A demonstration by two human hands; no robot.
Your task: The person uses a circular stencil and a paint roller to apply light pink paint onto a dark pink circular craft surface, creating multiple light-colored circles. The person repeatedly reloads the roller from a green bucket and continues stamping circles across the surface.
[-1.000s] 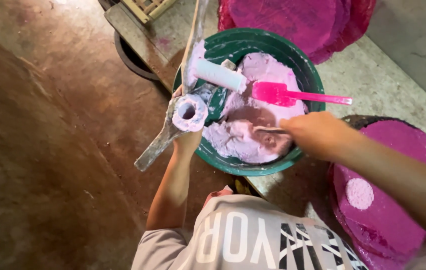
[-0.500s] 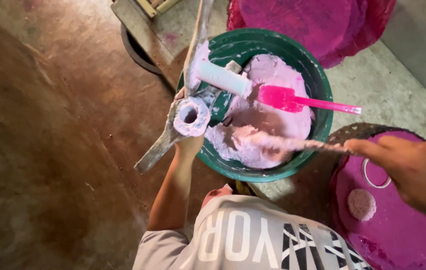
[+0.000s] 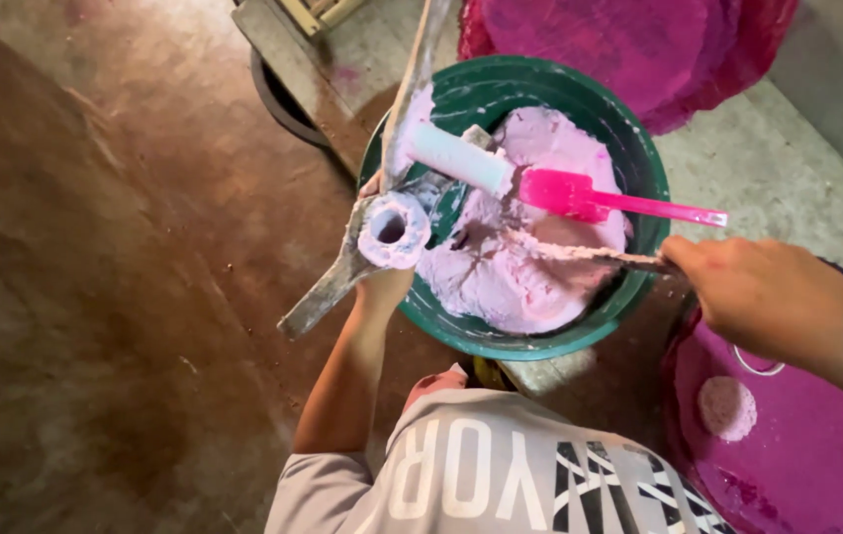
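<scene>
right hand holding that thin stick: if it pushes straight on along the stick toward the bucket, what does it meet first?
Probably the near rim of the green bucket, then the pale pink paste where the stick lies. The right hand sits just outside the rim; depth is unclear.

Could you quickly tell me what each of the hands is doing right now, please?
Left hand: closed on the paste-caked metal tool at the rim of the green round bucket.
Right hand: closed on a thin paste-coated stick.

left hand (image 3: 382, 287) grips a paste-caked tube (image 3: 394, 229) at the green basin (image 3: 639, 178)'s near-left rim; right hand (image 3: 748, 292) holds a coated stick (image 3: 580, 254) over pink paste (image 3: 511, 267).
</scene>
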